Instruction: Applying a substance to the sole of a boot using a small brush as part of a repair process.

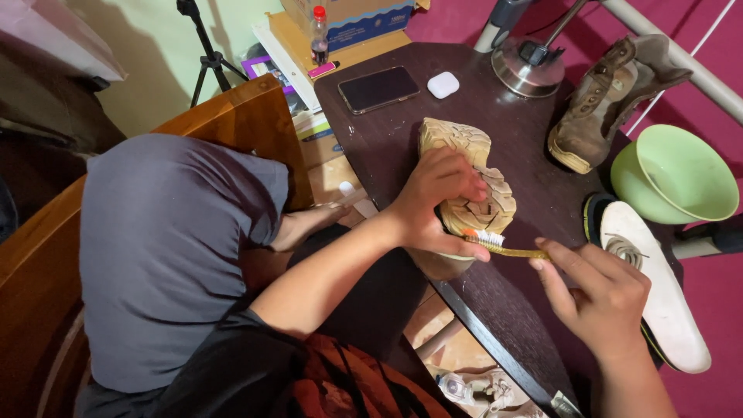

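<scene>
- landmark: the dark table (pixel 402 147). everything below is placed against it.
- left hand (pixel 437 197) wraps over a tan boot (pixel 464 174) lying sole-up at the table's near edge; fingers curled across the tread, thumb under the heel end, clamping it steady.
- right hand (pixel 604 298) hangs just off the table's near-right edge, fingers drawn together in a pinch on the handle of a yellowish toothbrush (pixel 503 246).
- brush head with white and orange bristles touches the sole's rim close to the left thumb.
- boot's long axis runs from the near edge toward the table's far side, tilted a little leftward; which end is toe i cannot tell for sure — the hand covers the middle.
- toothbrush lies crosswise to that axis, roughly along the table's near edge, bristles pointing at the boot.
- progress, as a judgement: scrubbing of the sole is under way. the tread looks pale with grit in the grooves, so much seems left; upper not visible.
- second boot (pixel 604 101), brown, laced, rests on its side at the table's right part — looks grimy, seemingly untouched.
- green bowl (pixel 677 174) and white insole (pixel 658 286) sit off the table's right edge.
- phone (pixel 378 88) and small white case (pixel 443 84) at the far-left part; metal lamp base (pixel 530 66) at the far side.
</scene>
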